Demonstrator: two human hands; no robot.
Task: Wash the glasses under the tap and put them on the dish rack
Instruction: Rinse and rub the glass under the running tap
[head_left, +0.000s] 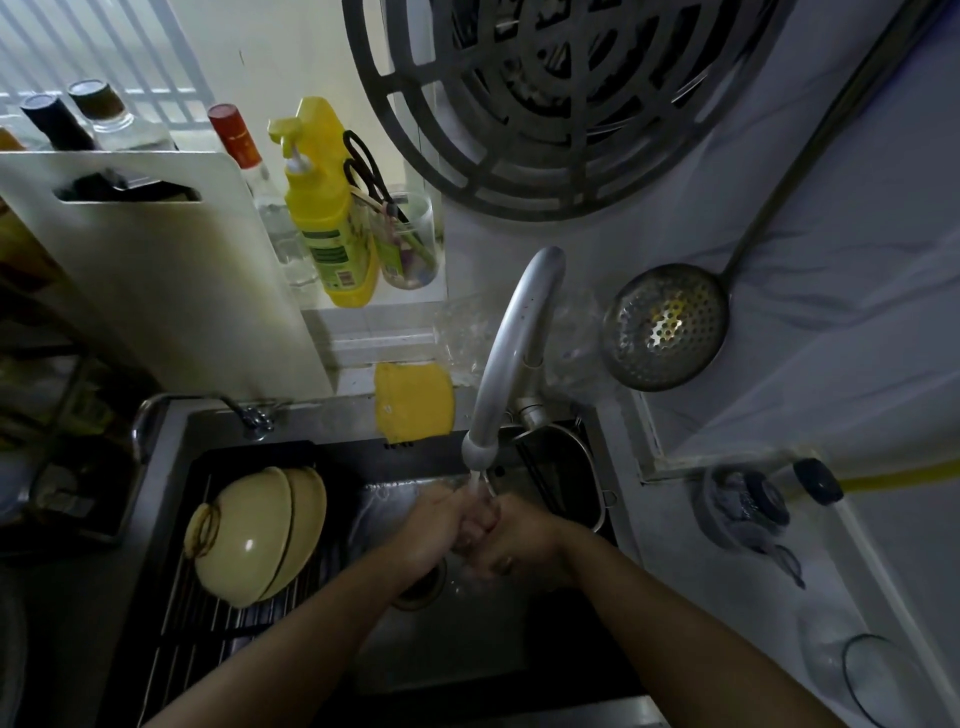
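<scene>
Both hands rub under the tap (506, 358).
Left hand (434, 525) and right hand (511, 540) have curled fingers; what they hold is unclear. The dish rack (208, 618) lies left of the tap.

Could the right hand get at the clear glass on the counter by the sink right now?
Probably yes. The right hand is at the tap; the glass stands on the counter to its right with nothing between them.

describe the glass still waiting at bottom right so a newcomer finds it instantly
Start at the sink and go to the pale counter on its right. Near the frame's bottom right corner stands a clear glass, mouth towards the camera. Unlike the glass farther back, it shows a thin dark rim and looks empty.
</scene>
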